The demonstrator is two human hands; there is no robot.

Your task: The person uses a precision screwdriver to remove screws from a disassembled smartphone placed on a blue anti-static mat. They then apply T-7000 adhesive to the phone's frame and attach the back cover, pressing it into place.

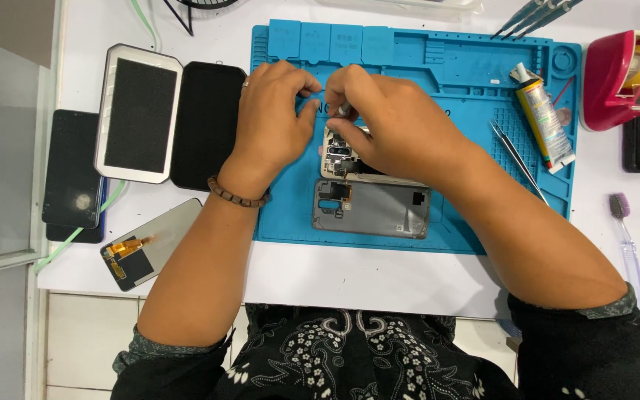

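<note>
Over the blue mat (475, 81), both hands are pinching something tiny: left hand (272, 118), right hand (387, 122); opened phone (338, 152) lying beneath, back cover (379, 211) off at six o'clock, reassembly remaining.

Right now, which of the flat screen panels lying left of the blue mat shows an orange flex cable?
The display panel nearest the table's front edge, lying tilted. It alone carries an orange flex cable; the white-framed panel and the black panel show none.

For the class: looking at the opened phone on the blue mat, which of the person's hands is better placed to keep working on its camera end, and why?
Probably the right hand: it lies directly over the opened phone, its fingertips pinching something small at the camera end. The left hand sits beside the phone on the blue mat, fingertips meeting the right's.
</note>
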